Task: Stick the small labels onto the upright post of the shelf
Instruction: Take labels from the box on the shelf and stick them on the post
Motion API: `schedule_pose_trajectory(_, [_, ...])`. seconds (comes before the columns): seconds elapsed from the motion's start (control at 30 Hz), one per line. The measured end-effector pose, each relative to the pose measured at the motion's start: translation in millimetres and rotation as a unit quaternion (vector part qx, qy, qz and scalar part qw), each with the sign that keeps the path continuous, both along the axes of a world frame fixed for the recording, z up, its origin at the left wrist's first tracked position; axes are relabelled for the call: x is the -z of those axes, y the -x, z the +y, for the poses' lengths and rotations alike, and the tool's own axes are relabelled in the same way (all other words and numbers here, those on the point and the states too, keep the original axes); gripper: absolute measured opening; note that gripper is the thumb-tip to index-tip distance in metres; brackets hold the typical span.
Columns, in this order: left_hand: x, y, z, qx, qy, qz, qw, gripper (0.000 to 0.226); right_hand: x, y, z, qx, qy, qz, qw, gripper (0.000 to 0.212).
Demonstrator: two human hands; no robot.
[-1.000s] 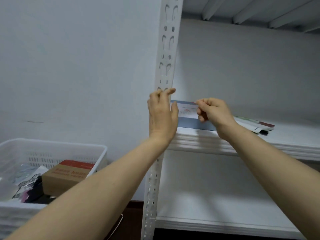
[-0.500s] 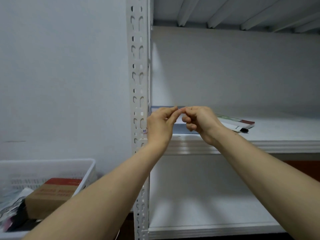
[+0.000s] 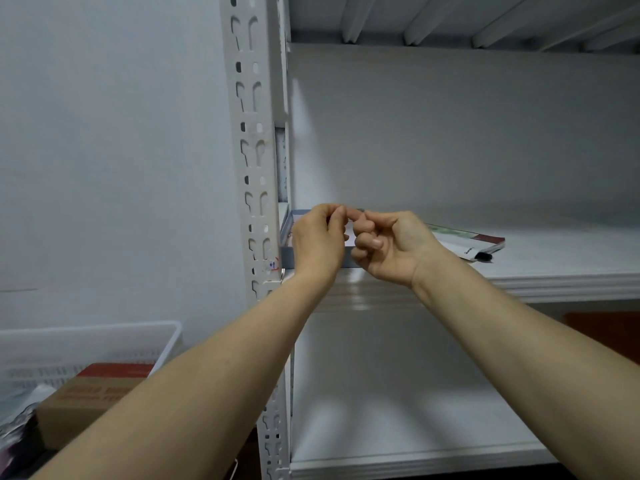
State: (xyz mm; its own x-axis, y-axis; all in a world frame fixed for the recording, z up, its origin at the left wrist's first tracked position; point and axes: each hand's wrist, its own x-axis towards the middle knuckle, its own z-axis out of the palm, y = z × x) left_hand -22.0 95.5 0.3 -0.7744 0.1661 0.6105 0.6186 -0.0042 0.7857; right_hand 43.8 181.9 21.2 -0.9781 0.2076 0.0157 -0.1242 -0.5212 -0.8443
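Note:
The white slotted upright post of the shelf rises left of centre. One small label with handwritten marks is stuck on it just above the shelf board. To the right of the post, my left hand and my right hand meet fingertip to fingertip above a shallow grey box on the shelf. A white label sheet shows between them; my right hand holds it and my left fingers pinch at its top edge. The label under the fingertips is hidden.
A booklet with a red edge and a black pen lie on the white shelf board to the right. A white plastic basket with a cardboard box stands lower left. A lower shelf board lies beneath.
My left hand has come off the post and moved right to join my right hand at the label sheet. The view has shifted, so the post now sits further left.

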Motion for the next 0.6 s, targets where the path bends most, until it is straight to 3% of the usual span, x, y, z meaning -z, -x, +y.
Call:
schedule_pose_trajectory(0.17, [-3,9,12,-0.008,0.027,-0.037,0.999,0.030,2,2,4,-0.004,0.004,0.005,1.000,0.026])
schedule_pose_trajectory(0.3, [-8,10,19,0.016,0.021,-0.091,0.996,0.029,2,5,10,0.031,-0.100,0.019,0.994,0.024])
schedule_pose_trajectory(0.37, [-11,11,21,0.028,0.015,-0.122,0.992,0.030,3,9,14,0.088,-0.181,0.036,0.979,0.023])
schedule_pose_trajectory(0.5, [-14,17,20,0.064,-0.010,-0.195,0.979,0.023,4,16,23,0.191,-0.232,0.065,0.951,0.017])
schedule_pose_trajectory(0.6, [-18,19,19,0.090,-0.003,-0.231,0.969,0.021,3,20,28,0.233,-0.355,0.057,0.904,0.020])
